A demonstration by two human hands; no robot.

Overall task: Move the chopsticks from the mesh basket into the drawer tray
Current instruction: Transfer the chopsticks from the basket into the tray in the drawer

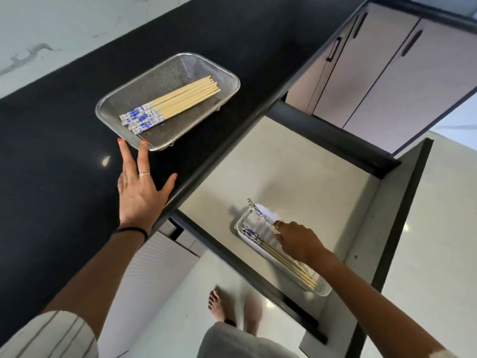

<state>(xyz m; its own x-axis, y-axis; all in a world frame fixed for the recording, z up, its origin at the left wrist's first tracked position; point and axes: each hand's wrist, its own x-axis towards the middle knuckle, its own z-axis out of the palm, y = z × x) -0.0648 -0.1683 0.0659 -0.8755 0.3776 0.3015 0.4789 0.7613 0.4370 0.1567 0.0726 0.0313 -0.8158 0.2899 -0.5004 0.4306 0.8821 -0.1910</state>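
A: Where are the chopsticks?

B: Split. One bundle of chopsticks (170,104) lies flat in the mesh basket (233,81), blue-and-white patterned ends toward the near left, plain wooden tips toward the far right. The basket sits on the black desk (51,177), at the far left of the scene.

A: And the rest?

B: A few more chopsticks (284,259) lie in the white tray (324,292) inside the open drawer (296,171), right and near. Patterned ends point to the tray's far end.

A: Right hand?

B: Right hand (296,241) is down over the tray, fingers (277,226) clenched around a small bunch of chopsticks whose patterned ends stick out past the tray's far rim. Exact count is too blurred to tell.

A: Left hand?

B: Left hand (140,192) is flat above the desk, fingers spread and released, grasping nothing. Two fingertips reach the basket's near rim; touching or just short, cannot tell. Ring on one finger, dark band at the wrist.

A: Anything else?

B: Bare feet (219,306) on the pale floor below the drawer, cabinet doors (387,73) at the far right.
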